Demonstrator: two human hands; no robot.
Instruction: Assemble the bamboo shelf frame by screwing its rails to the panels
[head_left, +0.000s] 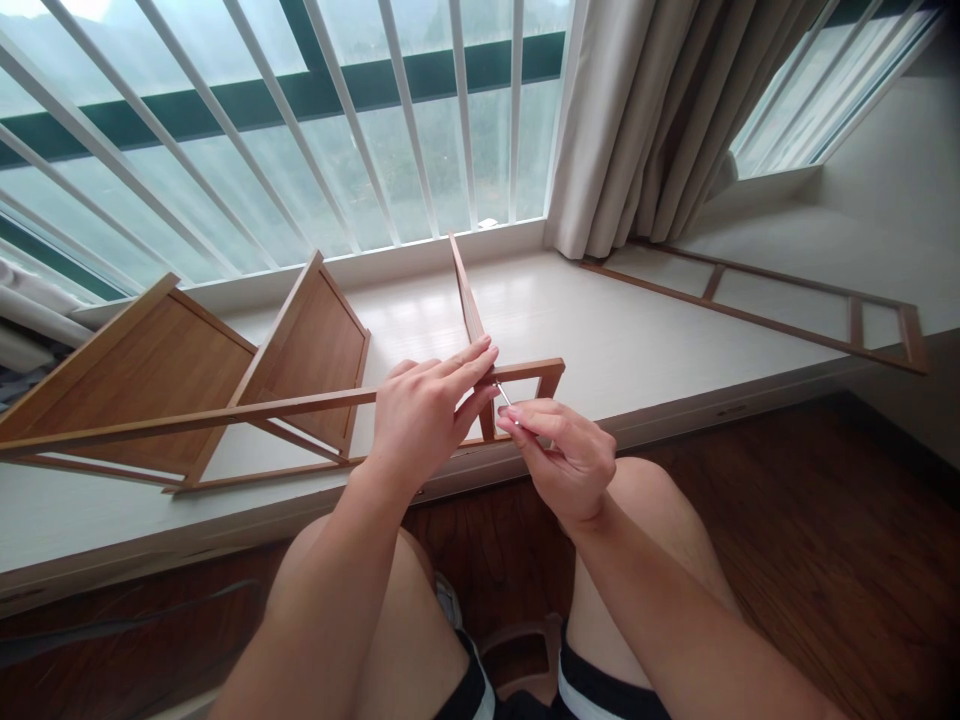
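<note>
Two wooden panels [127,370] meet the rails of the wooden shelf frame [300,405], which rests on the windowsill [645,340] from nine o'clock to the hands and could twist if the left hand [427,405], fingers and thumb closed over its upper rail, eased off. A slim metal tool [505,397], pinched in the right hand's [566,450] narrow grip, might slip and scratch the wood if tilted. Knees [645,490] crowd the windowsill's front edge at six o'clock; open room runs toward two o'clock, before the ladder-like frame [714,282].
</note>
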